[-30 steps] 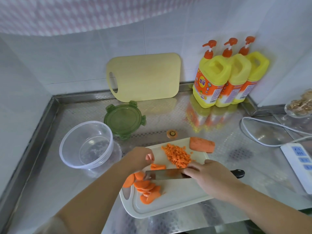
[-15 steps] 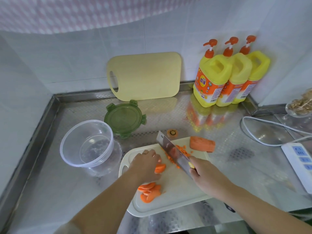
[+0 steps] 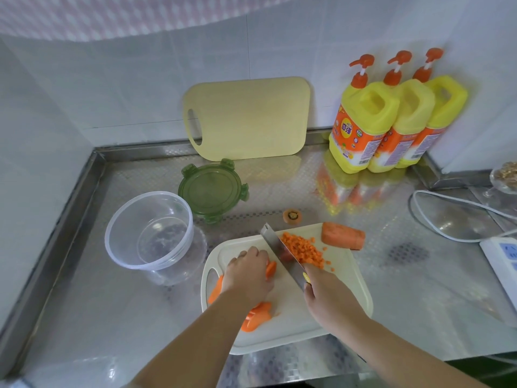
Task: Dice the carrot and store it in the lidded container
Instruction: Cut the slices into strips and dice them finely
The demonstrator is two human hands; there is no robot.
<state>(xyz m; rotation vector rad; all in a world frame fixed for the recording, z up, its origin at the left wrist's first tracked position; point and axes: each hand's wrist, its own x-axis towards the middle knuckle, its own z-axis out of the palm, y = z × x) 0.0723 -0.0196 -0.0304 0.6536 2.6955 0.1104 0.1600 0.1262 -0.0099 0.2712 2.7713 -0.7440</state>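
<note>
On the white cutting board (image 3: 347,289) my left hand (image 3: 247,274) holds down a stack of carrot slices (image 3: 270,268) with curled fingers. My right hand (image 3: 326,296) grips the handle of a knife (image 3: 282,254), its blade angled up and left beside the stack. A heap of diced carrot (image 3: 303,249) lies right of the blade. More carrot slices (image 3: 256,317) lie near my left wrist. An uncut carrot piece (image 3: 342,235) rests at the board's far right corner. The clear container (image 3: 149,233) stands left of the board, its green lid (image 3: 213,189) behind it.
A carrot end (image 3: 292,216) lies on the steel counter behind the board. A yellow cutting board (image 3: 247,119) leans on the tiled wall. Three yellow soap bottles (image 3: 391,119) stand at the back right. A white cable (image 3: 436,219) and power strip (image 3: 503,264) are at right.
The knife swung from lying across the board to pointing up and left beside the slices. My left hand moved down onto the stacked slices and stays there.
</note>
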